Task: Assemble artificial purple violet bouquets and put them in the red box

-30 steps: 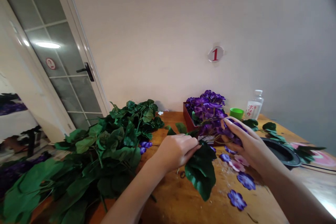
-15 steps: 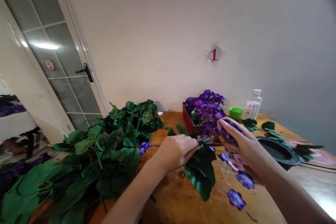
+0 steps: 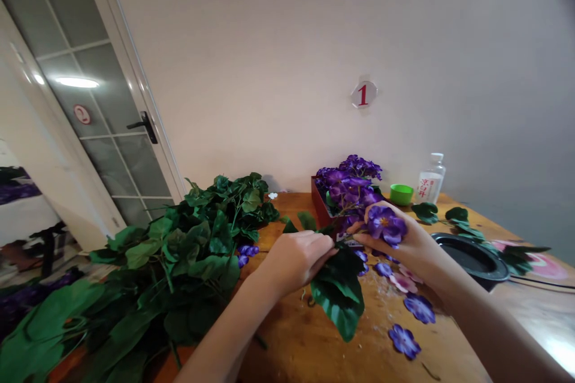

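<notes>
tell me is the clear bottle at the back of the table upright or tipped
Upright. The bottle stands on its base near the table's far edge, neck up, beside the green cup.

Left hand [image 3: 294,258] pinches a leafy green sprig [image 3: 339,290]. Right hand [image 3: 406,245] cups a purple bloom [image 3: 386,225]. Loose petals [image 3: 413,305] lie on the wooden table [image 3: 309,347].

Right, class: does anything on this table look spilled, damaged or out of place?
Loose flower heads, purple and one pink, lie scattered stemless on the table beside the right hand, which holds a purple flower; the left hand pinches a leafy stem. Other blooms sit bunched in the red box.
</notes>
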A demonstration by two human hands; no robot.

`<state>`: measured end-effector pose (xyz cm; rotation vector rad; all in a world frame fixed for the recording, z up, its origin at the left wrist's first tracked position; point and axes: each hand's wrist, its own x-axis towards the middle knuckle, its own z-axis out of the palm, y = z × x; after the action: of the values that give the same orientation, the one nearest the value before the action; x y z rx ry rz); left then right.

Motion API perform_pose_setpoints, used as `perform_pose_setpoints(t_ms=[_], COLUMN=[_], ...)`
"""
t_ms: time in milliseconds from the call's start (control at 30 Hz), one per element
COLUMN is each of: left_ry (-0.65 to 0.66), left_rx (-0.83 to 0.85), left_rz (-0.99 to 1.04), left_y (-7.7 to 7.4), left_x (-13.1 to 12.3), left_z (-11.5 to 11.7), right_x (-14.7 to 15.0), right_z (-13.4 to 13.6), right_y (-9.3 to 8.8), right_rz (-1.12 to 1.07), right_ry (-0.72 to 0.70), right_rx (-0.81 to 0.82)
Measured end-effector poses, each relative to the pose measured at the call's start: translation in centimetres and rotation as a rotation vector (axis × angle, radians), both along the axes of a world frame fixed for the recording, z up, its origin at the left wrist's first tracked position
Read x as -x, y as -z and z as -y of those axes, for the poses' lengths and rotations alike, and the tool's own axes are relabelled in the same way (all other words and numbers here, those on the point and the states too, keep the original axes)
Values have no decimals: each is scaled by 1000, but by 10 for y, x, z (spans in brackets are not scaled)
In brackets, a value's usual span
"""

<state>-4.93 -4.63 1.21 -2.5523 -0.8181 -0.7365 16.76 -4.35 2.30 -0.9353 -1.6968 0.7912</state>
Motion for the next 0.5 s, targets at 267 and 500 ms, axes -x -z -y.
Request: perform_pose_setpoints(t_ms=[267,500], left_ry=[2,-52], left_rx=[-76,-175], left_rz=[-67,-157], left_y=[7,15], left_x=[-4,-7], left_z=[1,-4], right_x=[6,15], right_z=[4,-5], right_y=[3,16], right_rz=[-127,-147], right_ry=[-1,57], right_rx=[29,15])
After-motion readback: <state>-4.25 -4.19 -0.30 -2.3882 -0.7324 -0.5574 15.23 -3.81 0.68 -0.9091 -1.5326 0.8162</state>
